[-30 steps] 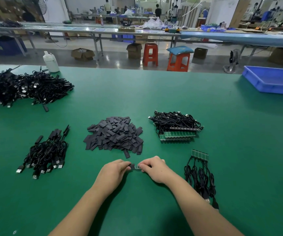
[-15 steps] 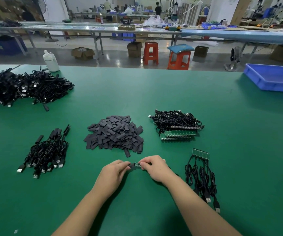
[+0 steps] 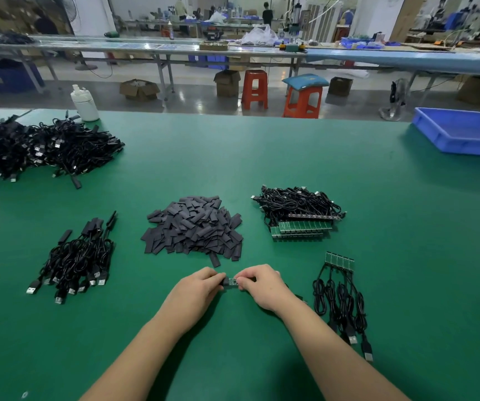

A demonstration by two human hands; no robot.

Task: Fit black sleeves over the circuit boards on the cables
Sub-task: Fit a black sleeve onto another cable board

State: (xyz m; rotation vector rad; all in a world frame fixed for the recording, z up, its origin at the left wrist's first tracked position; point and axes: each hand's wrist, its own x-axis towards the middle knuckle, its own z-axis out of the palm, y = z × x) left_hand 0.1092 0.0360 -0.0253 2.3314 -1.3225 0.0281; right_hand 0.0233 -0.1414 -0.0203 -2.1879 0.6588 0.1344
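More circuit board (image 3: 233, 281) now shows between both pinching hands (image 3: 231, 282).

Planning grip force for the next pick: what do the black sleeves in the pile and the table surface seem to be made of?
Sleeve pile: flat matte dark-grey pieces, probably thin plastic or rubbery tubing; none reflect light. Table: smooth green mat with a soft sheen, likely rubber or vinyl.

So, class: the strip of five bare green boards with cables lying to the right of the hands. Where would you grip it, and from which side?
Probably pinch the joined row of boards by its flat faces, coming from the far, open edge. That end is rigid; the cables trailing toward the person are loose coils that would flop.
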